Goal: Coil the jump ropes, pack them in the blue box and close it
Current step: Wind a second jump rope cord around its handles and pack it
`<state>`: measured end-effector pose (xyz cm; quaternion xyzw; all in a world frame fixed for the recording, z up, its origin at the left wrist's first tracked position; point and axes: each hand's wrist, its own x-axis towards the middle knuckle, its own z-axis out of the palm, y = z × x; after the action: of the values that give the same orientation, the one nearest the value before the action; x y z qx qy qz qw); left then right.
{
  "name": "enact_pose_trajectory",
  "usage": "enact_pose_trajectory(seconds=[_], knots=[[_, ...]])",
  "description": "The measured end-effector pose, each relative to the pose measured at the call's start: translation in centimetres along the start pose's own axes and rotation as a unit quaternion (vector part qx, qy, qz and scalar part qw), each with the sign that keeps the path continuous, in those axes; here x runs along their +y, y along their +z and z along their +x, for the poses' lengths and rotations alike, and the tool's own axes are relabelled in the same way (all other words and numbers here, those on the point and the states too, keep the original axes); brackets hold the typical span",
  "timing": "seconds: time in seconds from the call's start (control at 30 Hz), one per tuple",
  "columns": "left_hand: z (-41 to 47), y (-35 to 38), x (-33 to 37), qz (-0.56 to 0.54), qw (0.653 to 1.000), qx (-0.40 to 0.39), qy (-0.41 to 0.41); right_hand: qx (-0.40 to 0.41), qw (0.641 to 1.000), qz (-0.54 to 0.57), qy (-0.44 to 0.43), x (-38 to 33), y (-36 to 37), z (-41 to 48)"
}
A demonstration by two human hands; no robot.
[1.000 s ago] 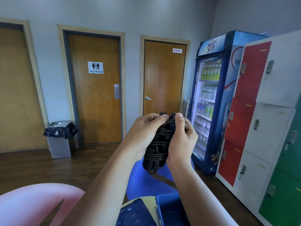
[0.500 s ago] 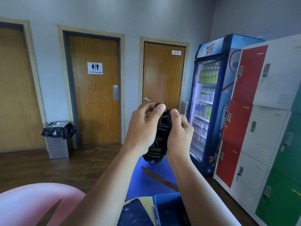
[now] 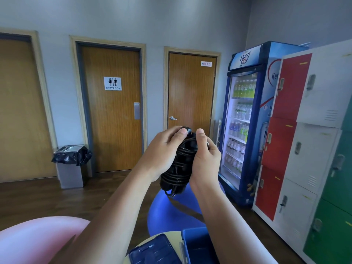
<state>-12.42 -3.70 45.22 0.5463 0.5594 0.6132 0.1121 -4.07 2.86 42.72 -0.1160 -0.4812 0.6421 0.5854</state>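
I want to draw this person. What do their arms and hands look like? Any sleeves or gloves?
No gloves or sleeves show. The left hand and right hand are bare, and so are both forearms down to the picture's edge. No watch or bracelet shows.

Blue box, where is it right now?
In the head view, the blue box sits open at the bottom edge, just right of centre, partly under the right forearm, its lid folded out to the left.
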Motion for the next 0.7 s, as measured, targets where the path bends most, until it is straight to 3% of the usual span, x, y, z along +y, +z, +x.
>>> enact_pose_trajectory(seconds=[0.37,0.57,0.7], knots=[[-1.3,0.0,-0.7,-0.088,0.996,0.014,0.02,-0.016,1.0,-0.019,-0.014,0.1,-0.2,-0.7],[-1.1,0.8,-0.6,-0.05,0.998,0.038,-0.019,-0.044,0.998,-0.036,0.016,0.2,-0.5,-1.1],[-0.9,1.3,-1.0,-0.09,0.989,0.089,-0.082,-0.068,0.994,-0.079,0.038,0.7,-0.7,-1.5]])
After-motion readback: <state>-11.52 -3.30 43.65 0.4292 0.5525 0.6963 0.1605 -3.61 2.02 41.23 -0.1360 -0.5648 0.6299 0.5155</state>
